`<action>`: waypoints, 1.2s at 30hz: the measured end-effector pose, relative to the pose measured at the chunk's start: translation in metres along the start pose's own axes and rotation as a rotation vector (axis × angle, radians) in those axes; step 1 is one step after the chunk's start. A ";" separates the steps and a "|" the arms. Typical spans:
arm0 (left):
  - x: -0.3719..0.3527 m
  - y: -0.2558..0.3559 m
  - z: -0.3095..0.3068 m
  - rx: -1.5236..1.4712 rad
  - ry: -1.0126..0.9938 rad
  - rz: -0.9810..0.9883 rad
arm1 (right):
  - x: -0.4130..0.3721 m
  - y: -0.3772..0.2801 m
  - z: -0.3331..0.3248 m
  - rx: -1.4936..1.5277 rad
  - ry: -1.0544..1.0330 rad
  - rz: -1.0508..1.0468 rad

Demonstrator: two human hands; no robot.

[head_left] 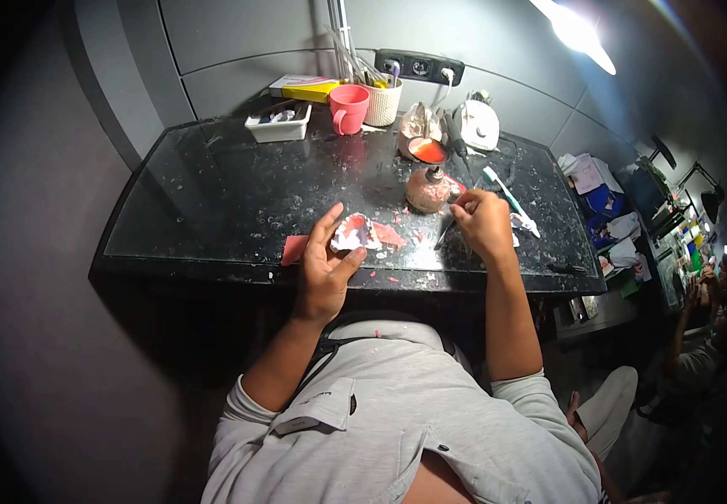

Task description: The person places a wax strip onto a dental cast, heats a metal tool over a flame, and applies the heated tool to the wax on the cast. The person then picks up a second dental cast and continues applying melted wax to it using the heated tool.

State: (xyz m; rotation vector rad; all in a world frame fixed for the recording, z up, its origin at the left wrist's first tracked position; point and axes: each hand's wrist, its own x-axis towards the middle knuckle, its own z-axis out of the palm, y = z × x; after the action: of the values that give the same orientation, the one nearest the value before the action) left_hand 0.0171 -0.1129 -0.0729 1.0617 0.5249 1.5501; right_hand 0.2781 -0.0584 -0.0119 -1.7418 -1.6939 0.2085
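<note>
A small white and pink moulded piece point(352, 234) is held in my left hand point(326, 267), between the thumb and the fingers, above the table's front part. To its right lies a pink wax-like strip point(388, 235), and a flat pink sheet point(294, 249) shows left of the hand. My right hand point(483, 220) is closed on a thin dark tool point(445, 234) that points down and left. Just beyond that hand stands a round burner point(427, 190) covered in pink residue. Behind the burner is a dish of red material point(428, 151).
The black table point(179, 202) is strewn with scraps. At its back are a white tray point(279, 128), a pink mug point(349, 109), a woven holder point(383, 105) and a white device point(477, 124). A toothbrush point(506, 191) lies right. Another person point(699, 353) sits far right.
</note>
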 end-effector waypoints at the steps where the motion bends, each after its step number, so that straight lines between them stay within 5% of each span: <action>1: -0.002 0.004 0.002 0.007 0.012 -0.026 | 0.003 0.007 -0.002 0.077 0.019 0.026; 8: 0.000 0.002 0.004 0.183 -0.015 0.007 | 0.025 0.014 -0.035 1.065 0.129 0.016; 17: 0.065 0.006 0.008 0.456 -0.099 0.048 | 0.068 0.002 -0.065 1.156 0.197 -0.151; 25: 0.152 -0.009 -0.004 0.274 -0.100 -0.037 | 0.056 0.018 -0.028 1.076 0.207 -0.097; 28: 0.154 -0.019 -0.005 0.264 -0.137 -0.225 | 0.056 0.014 -0.027 1.071 0.228 -0.112; 36: 0.131 -0.022 0.009 0.507 -0.221 -0.142 | 0.054 0.014 -0.022 1.039 0.236 -0.125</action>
State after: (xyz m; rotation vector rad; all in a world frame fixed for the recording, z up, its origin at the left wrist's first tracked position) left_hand 0.0415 0.0145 -0.0412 1.5232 0.8441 1.1799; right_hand 0.3092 -0.0151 0.0155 -0.8362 -1.1605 0.6570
